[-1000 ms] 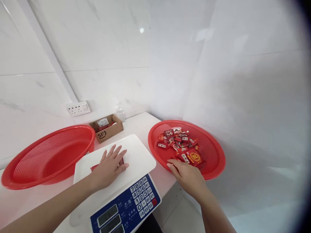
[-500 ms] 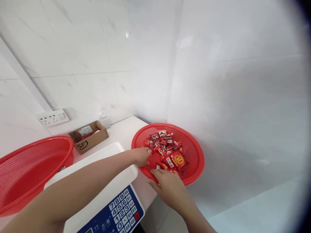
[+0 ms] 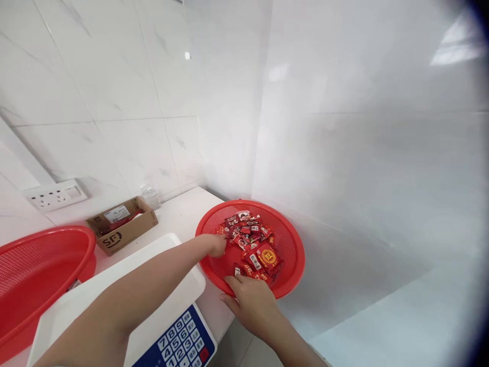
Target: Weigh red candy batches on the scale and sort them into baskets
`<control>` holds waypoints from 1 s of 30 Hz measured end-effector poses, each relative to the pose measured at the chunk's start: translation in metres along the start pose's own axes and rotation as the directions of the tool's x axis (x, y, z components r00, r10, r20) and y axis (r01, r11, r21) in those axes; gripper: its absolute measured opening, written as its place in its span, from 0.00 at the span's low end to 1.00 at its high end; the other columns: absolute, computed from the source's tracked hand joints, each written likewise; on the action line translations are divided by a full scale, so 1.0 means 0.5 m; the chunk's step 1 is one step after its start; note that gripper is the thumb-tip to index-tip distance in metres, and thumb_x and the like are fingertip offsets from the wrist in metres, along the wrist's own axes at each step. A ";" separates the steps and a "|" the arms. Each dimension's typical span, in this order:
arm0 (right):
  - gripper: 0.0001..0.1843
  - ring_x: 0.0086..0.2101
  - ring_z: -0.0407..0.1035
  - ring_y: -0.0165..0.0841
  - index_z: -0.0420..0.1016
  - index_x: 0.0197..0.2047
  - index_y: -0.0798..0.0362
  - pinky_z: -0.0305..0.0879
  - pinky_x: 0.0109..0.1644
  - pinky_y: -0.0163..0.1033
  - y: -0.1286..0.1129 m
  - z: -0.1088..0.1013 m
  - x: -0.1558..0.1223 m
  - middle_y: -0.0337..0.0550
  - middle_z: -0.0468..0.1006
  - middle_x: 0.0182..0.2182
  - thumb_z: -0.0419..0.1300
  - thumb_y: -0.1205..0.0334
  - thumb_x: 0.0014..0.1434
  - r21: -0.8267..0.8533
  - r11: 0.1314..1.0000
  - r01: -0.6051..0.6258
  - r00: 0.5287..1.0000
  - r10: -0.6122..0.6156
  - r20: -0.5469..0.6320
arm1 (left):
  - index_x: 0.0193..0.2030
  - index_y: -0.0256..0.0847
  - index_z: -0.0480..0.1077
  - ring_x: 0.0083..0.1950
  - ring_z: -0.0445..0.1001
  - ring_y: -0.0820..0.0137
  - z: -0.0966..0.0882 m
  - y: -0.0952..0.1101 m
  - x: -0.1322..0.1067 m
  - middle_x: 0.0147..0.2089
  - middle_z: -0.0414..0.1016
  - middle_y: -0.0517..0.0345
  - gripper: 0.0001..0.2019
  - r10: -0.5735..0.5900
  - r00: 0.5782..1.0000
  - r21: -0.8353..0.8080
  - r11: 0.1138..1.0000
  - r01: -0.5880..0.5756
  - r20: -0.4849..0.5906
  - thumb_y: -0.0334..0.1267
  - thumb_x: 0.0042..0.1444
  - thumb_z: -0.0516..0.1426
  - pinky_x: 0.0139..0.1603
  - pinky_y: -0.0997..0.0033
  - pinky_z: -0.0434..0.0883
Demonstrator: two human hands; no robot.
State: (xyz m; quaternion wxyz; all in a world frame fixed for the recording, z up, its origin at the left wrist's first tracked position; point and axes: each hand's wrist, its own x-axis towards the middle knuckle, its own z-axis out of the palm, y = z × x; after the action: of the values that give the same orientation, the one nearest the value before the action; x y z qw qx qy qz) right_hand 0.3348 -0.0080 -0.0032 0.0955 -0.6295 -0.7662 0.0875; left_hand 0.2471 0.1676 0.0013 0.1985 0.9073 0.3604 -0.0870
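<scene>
A round red mesh basket [image 3: 296, 244] sits at the counter's right corner and holds several small red snack packets [image 3: 254, 239], one larger packet [image 3: 268, 256] among them. My left hand [image 3: 217, 244] reaches across the scale into the basket's left side, fingers curled at the edge of the packet pile. What they grip is hidden. My right hand [image 3: 250, 300] lies over the basket's near rim, fingers closed on it and pointing inward.
A white electronic scale [image 3: 160, 257] with a blue keypad [image 3: 179, 341] stands under my left forearm. A second red basket [image 3: 42, 260] is at the left. Against the tiled wall are a cardboard box [image 3: 122, 229], a small clear bottle [image 3: 150, 196] and a wall socket [image 3: 53, 194].
My left hand left the scale platter and reached right into the packet basket. My right hand stayed at the basket's near rim. The view swung right.
</scene>
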 end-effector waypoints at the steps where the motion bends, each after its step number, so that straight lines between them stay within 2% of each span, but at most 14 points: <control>1: 0.14 0.34 0.73 0.39 0.72 0.43 0.50 0.65 0.34 0.39 -0.001 0.000 0.001 0.43 0.79 0.36 0.51 0.52 0.61 -0.016 1.000 0.002 1.000 -0.002 0.002 | 0.53 0.38 0.65 0.48 0.71 0.64 -0.019 0.001 -0.015 0.53 0.68 0.50 0.16 0.021 1.000 -0.029 0.999 -0.021 0.001 0.41 0.60 0.55 0.46 0.56 0.71; 4: 0.15 0.37 0.74 0.40 0.72 0.44 0.50 0.66 0.37 0.41 0.000 0.002 0.002 0.45 0.79 0.37 0.50 0.53 0.62 -0.039 0.999 0.018 1.000 -0.017 0.014 | 0.52 0.39 0.67 0.51 0.69 0.62 -0.083 -0.002 -0.085 0.55 0.68 0.51 0.15 0.074 0.997 -0.141 0.987 -0.073 -0.004 0.41 0.60 0.54 0.51 0.54 0.68; 6: 0.17 0.40 0.74 0.41 0.71 0.48 0.50 0.67 0.40 0.42 0.005 0.007 0.001 0.47 0.79 0.41 0.50 0.52 0.62 -0.027 1.000 0.016 1.000 -0.016 0.027 | 0.52 0.45 0.68 0.57 0.66 0.64 -0.119 -0.012 -0.151 0.58 0.67 0.57 0.14 0.080 0.996 -0.236 0.968 -0.089 -0.046 0.41 0.62 0.50 0.57 0.62 0.64; 8: 0.20 0.44 0.72 0.43 0.69 0.53 0.50 0.68 0.43 0.46 0.012 0.013 0.000 0.50 0.77 0.47 0.49 0.52 0.62 0.003 1.000 0.012 0.999 -0.012 0.036 | 0.58 0.49 0.63 0.62 0.61 0.67 -0.138 -0.028 -0.230 0.64 0.61 0.62 0.18 0.027 0.993 -0.319 0.946 -0.062 -0.113 0.43 0.64 0.44 0.59 0.67 0.62; 10: 0.23 0.49 0.69 0.44 0.66 0.57 0.50 0.66 0.48 0.50 0.018 0.019 0.000 0.49 0.74 0.51 0.49 0.51 0.61 0.060 0.998 -0.024 0.999 0.022 0.036 | 0.62 0.50 0.57 0.64 0.58 0.67 -0.137 -0.050 -0.317 0.67 0.56 0.63 0.22 -0.059 0.983 -0.412 0.911 -0.019 -0.176 0.48 0.64 0.41 0.58 0.67 0.62; 12: 0.26 0.52 0.66 0.42 0.65 0.58 0.50 0.65 0.52 0.49 0.014 0.022 0.002 0.47 0.71 0.55 0.49 0.48 0.61 0.188 0.980 -0.057 0.998 0.058 -0.002 | 0.63 0.51 0.56 0.64 0.58 0.66 -0.119 -0.072 -0.407 0.66 0.57 0.62 0.24 -0.146 0.963 -0.533 0.846 0.003 -0.227 0.51 0.62 0.43 0.58 0.65 0.63; 14: 0.27 0.55 0.63 0.41 0.65 0.58 0.51 0.61 0.56 0.47 -0.008 0.020 0.007 0.48 0.69 0.56 0.48 0.46 0.60 0.319 0.947 -0.042 0.991 0.081 -0.108 | 0.61 0.52 0.60 0.63 0.60 0.65 -0.087 -0.091 -0.492 0.65 0.60 0.63 0.24 -0.246 0.935 -0.624 0.781 0.035 -0.256 0.54 0.60 0.46 0.59 0.63 0.62; 16: 0.27 0.56 0.61 0.40 0.66 0.57 0.52 0.59 0.59 0.47 -0.052 0.015 0.015 0.49 0.69 0.56 0.48 0.46 0.60 0.407 0.914 0.016 0.980 0.065 -0.186 | 0.58 0.55 0.63 0.62 0.62 0.63 -0.049 -0.103 -0.565 0.64 0.62 0.65 0.23 -0.355 0.902 -0.646 0.754 0.122 -0.244 0.56 0.59 0.46 0.60 0.62 0.62; 19: 0.25 0.56 0.61 0.40 0.66 0.57 0.49 0.61 0.58 0.49 -0.143 0.013 0.037 0.47 0.68 0.57 0.48 0.47 0.61 0.454 0.880 0.142 0.984 -0.076 -0.161 | 0.58 0.56 0.64 0.62 0.63 0.63 0.012 -0.112 -0.643 0.63 0.63 0.66 0.22 -0.394 0.889 -0.654 0.740 0.157 -0.233 0.56 0.59 0.46 0.60 0.62 0.62; 22: 0.24 0.58 0.58 0.40 0.64 0.59 0.46 0.58 0.60 0.51 -0.226 0.023 0.064 0.46 0.65 0.59 0.48 0.49 0.62 0.416 0.855 0.310 0.951 -0.279 -0.135 | 0.58 0.54 0.65 0.64 0.59 0.63 0.068 -0.115 -0.688 0.64 0.62 0.64 0.22 -0.398 0.881 -0.606 0.776 0.175 -0.254 0.54 0.59 0.48 0.62 0.60 0.60; 25: 0.24 0.60 0.54 0.38 0.63 0.60 0.47 0.54 0.62 0.50 -0.277 0.039 0.083 0.45 0.62 0.60 0.49 0.52 0.62 0.348 0.833 0.430 0.900 -0.427 -0.090 | 0.59 0.54 0.63 0.68 0.52 0.63 0.118 -0.121 -0.708 0.65 0.60 0.64 0.22 -0.405 0.877 -0.521 0.823 0.226 -0.259 0.53 0.60 0.48 0.64 0.58 0.57; 27: 0.25 0.62 0.49 0.38 0.62 0.61 0.49 0.51 0.64 0.48 -0.294 0.050 0.090 0.46 0.59 0.62 0.49 0.51 0.63 0.306 0.829 0.468 0.875 -0.483 -0.030 | 0.61 0.52 0.60 0.69 0.46 0.62 0.147 -0.128 -0.711 0.66 0.57 0.62 0.23 -0.415 0.862 -0.419 0.865 0.276 -0.290 0.51 0.61 0.47 0.65 0.55 0.54; 30: 0.28 0.64 0.40 0.41 0.59 0.63 0.50 0.46 0.65 0.50 -0.306 0.064 0.099 0.47 0.51 0.65 0.50 0.50 0.62 0.240 0.853 0.463 0.866 -0.493 0.082 | 0.63 0.45 0.59 0.70 0.38 0.57 0.175 -0.140 -0.701 0.69 0.50 0.53 0.26 -0.461 0.801 -0.254 0.886 0.389 -0.381 0.52 0.60 0.48 0.67 0.48 0.47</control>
State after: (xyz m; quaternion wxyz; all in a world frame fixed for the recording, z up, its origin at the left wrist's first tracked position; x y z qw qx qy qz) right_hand 0.1721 0.0105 0.0064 0.1269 -0.3973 -0.8896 0.1862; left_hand -0.0568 -0.0401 0.0065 0.1627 0.7798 0.5956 0.1033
